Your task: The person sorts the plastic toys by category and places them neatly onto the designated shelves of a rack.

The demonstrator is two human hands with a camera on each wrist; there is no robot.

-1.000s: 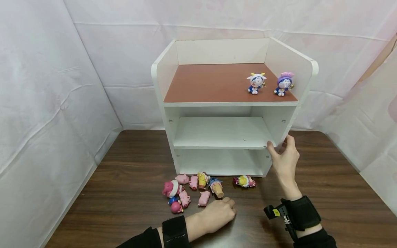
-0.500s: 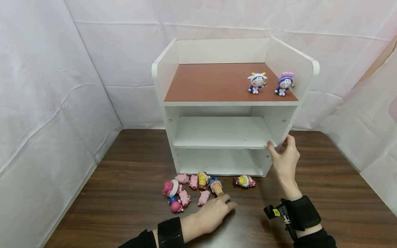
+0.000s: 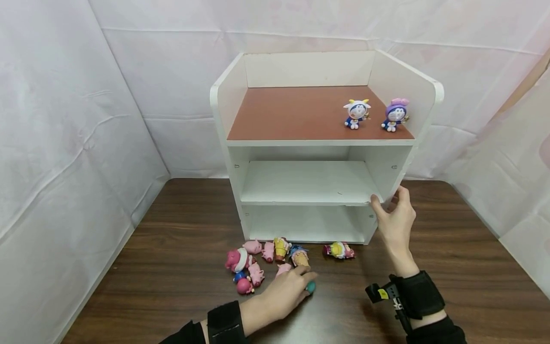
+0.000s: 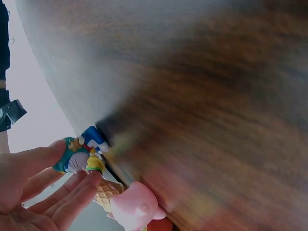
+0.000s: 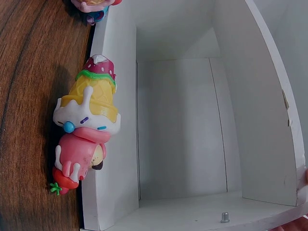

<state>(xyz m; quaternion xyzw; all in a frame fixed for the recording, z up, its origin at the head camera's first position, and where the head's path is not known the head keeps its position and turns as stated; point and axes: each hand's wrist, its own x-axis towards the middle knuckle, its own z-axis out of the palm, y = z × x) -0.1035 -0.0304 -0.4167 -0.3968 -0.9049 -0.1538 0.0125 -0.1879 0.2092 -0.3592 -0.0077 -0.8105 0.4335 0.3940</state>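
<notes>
My left hand [image 3: 283, 292] is low over the table, at the near edge of a group of toy figures. Its thumb and fingers pinch a small cat figurine with a teal hood [image 4: 72, 156] and blue body; in the head view only the figurine's teal part [image 3: 311, 286] shows. A pink pig figure [image 4: 137, 207] and an ice-cream-cone figure [image 3: 299, 258] lie close to those fingers. My right hand [image 3: 396, 222] grips the right side panel of a white shelf unit [image 3: 301, 184], thumb on the front edge and fingers around the outside.
Two cat figurines, one white-hooded [image 3: 356, 114] and one purple-hatted [image 3: 395, 114], stand on the brown top at right. Several pigs and other toys, including a red-pink figure [image 3: 237, 261], lie before the unit. A yellow-and-pink cone figure [image 3: 339, 250] lies apart by its base.
My left hand has shifted left toward the pig and cone figures, partly covering the near pig. The teal figurine, hidden earlier, now shows at its fingers. My right hand stays put.
</notes>
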